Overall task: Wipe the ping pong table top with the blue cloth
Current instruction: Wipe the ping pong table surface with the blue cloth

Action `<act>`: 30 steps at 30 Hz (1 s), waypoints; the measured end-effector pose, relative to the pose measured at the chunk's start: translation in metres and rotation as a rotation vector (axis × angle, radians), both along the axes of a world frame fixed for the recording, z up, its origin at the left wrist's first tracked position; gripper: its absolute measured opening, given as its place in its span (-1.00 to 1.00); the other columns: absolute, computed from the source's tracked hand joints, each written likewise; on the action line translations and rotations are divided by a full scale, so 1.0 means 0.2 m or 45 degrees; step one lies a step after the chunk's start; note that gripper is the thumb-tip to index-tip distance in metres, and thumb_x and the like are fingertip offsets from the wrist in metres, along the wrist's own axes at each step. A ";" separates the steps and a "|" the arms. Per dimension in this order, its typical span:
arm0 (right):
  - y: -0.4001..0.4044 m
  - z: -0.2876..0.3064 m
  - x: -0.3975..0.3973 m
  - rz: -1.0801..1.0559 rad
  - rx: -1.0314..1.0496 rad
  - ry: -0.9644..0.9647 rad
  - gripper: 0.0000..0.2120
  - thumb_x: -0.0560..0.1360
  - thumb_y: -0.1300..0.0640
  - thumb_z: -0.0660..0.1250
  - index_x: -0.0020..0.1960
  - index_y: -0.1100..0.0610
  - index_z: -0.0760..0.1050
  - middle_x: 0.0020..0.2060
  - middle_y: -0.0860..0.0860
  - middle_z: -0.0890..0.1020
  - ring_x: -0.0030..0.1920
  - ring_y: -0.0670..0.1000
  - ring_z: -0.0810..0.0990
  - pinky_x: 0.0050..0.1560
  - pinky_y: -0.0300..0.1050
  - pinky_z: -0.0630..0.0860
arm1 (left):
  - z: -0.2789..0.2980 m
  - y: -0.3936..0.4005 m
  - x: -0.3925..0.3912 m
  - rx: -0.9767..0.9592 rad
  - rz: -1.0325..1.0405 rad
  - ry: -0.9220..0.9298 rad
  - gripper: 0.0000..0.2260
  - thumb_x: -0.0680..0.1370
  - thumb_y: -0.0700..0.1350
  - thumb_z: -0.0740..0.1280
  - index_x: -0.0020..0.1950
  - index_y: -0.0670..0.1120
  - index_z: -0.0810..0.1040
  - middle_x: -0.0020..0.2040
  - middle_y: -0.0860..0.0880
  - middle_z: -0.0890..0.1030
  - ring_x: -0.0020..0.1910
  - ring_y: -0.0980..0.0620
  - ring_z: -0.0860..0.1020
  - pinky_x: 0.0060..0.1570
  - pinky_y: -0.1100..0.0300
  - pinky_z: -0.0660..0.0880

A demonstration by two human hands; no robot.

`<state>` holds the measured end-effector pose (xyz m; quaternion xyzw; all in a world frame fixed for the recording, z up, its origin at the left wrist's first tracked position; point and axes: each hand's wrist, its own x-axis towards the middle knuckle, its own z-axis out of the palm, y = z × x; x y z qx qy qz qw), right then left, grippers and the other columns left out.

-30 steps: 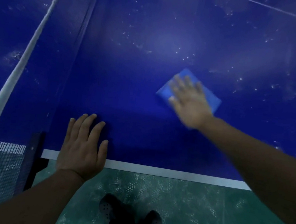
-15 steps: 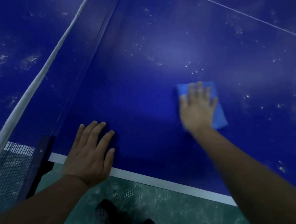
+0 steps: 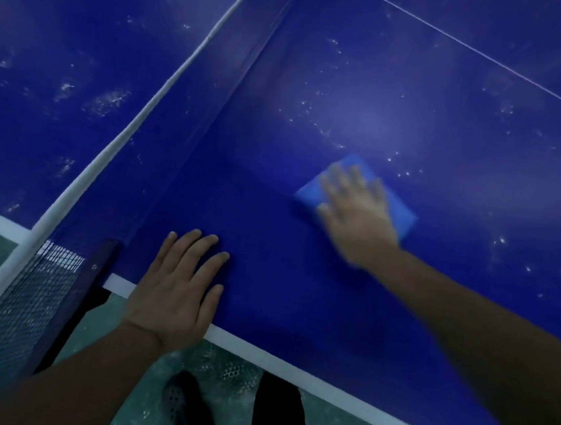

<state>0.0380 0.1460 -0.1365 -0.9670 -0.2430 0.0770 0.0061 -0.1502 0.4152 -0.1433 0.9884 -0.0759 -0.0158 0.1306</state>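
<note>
The table (image 3: 403, 97), a dark blue top with a white near edge, fills most of the view and carries pale dusty specks across its far and right parts; the patch near me looks cleaner, so I judge the wiping unfinished and the cloth working outward. The net (image 3: 34, 295), with its white top band, runs from near left to far centre and bounds the half I am cleaning. My left hand (image 3: 176, 288) lies palm down on the near edge beside the net post, fingers straight and slightly spread, holding nothing; it serves as a brace while I lean over. My right arm reaches forward from the near right, nearly straight. My right hand (image 3: 358, 209) rests flat on the blue cloth (image 3: 403, 217), fingers extended and pressing it against the table; motion blur hides finer detail. The cloth, folded to a small pad, lies right of centre under that palm, close to a cluster of specks beyond it.
</note>
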 end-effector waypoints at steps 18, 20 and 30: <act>-0.21 -0.02 0.36 -0.386 0.028 -0.124 -0.42 0.64 -0.10 -0.06 0.58 0.14 0.19 0.58 0.15 0.19 0.57 0.25 0.12 0.48 0.40 0.05 | 0.02 -0.25 0.06 -0.138 0.687 0.028 -0.53 0.64 0.02 0.05 0.42 -0.21 0.45 0.48 -0.21 0.35 0.52 -0.23 0.21 0.56 -0.08 -0.06; -0.05 -0.05 0.13 0.010 0.032 -0.145 -0.43 0.65 -0.11 -0.07 0.57 0.13 0.21 0.57 0.14 0.22 0.57 0.23 0.15 0.50 0.35 0.04 | 0.02 -0.25 0.06 -0.134 0.680 0.027 -0.53 0.65 0.02 0.04 0.43 -0.21 0.44 0.49 -0.20 0.34 0.53 -0.22 0.20 0.55 -0.10 -0.03; 0.19 0.05 1.00 -0.287 0.033 0.009 -0.45 0.69 -0.11 -0.11 0.64 0.03 0.00 0.63 0.04 -0.02 0.61 0.16 -0.09 0.53 0.33 -0.10 | -0.01 -0.24 0.06 -0.112 0.682 -0.007 -0.55 0.64 0.00 0.07 0.43 -0.20 0.42 0.49 -0.20 0.33 0.53 -0.23 0.19 0.55 -0.11 -0.03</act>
